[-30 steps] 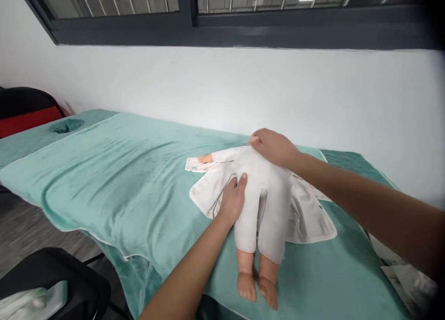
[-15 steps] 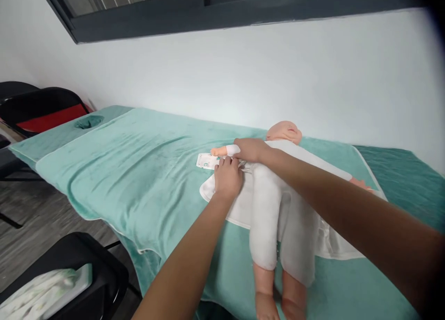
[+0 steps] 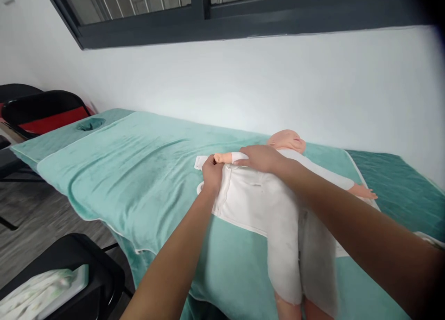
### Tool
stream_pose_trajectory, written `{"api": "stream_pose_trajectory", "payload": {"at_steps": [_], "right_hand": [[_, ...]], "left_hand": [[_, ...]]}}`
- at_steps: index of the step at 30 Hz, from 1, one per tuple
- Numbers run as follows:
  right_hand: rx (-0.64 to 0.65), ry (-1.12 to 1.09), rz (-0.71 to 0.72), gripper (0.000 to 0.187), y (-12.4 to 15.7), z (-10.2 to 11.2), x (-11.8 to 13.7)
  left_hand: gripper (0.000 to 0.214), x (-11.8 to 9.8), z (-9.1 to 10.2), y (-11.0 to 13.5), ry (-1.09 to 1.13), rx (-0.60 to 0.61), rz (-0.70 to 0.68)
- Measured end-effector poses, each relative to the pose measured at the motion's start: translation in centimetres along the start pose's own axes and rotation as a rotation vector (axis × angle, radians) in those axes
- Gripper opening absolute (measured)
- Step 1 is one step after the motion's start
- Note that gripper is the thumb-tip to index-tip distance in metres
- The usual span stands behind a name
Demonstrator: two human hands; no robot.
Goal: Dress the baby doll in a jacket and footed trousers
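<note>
A baby doll (image 3: 285, 264) in white long-sleeved clothes lies on its back, its head toward the wall. Under it a white cloth garment (image 3: 239, 190) is spread out. My left hand (image 3: 212, 174) is closed at the garment's left edge, beside the doll's small hand (image 3: 223, 158); its fingertips are partly hidden. My right hand (image 3: 261, 158) grips the doll's sleeved arm near the elbow, the thumb on the lower side. The doll's other arm (image 3: 361, 190) stretches out to the right.
A green cover (image 3: 114, 172) with folds lies over the long table against the white wall. Black folding chairs (image 3: 48, 100) stand at the far left. A nearer black chair (image 3: 100, 269) holds a patterned cloth (image 3: 38, 290) and a pale flat thing.
My left hand has moved left and slightly up, drawing the white cloth out flatter beside the doll. My right hand stays on the doll's arm. The view has shifted a little.
</note>
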State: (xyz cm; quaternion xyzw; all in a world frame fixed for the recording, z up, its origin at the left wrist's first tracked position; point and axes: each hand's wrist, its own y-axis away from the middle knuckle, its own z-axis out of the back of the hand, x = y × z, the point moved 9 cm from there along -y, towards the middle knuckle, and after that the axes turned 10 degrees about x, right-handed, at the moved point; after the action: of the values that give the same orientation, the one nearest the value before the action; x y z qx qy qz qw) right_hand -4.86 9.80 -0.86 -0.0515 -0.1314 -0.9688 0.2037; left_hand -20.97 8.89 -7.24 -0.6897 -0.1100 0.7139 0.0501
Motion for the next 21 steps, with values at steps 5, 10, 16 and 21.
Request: {"api": "stream_pose_trajectory", "payload": {"at_steps": [5,10,16,21], "right_hand": [[-0.003,0.096,-0.037,0.050,0.7,-0.4,-0.9],[-0.007,0.167,-0.047,0.048,0.8,-0.8,-0.9],[0.008,0.240,-0.075,0.049,0.5,-1.4,-0.5],[-0.003,0.262,-0.106,0.047,0.0,-1.7,-0.3]], "left_hand": [[0.007,0.7,1.2,0.0,0.090,-0.112,0.046],[0.009,0.9,1.6,0.0,0.103,-0.165,0.072],[0.012,0.3,1.5,0.6,0.061,-0.162,0.051],[0.012,-2.2,-0.7,1.5,-0.280,-0.024,-0.156]]}}
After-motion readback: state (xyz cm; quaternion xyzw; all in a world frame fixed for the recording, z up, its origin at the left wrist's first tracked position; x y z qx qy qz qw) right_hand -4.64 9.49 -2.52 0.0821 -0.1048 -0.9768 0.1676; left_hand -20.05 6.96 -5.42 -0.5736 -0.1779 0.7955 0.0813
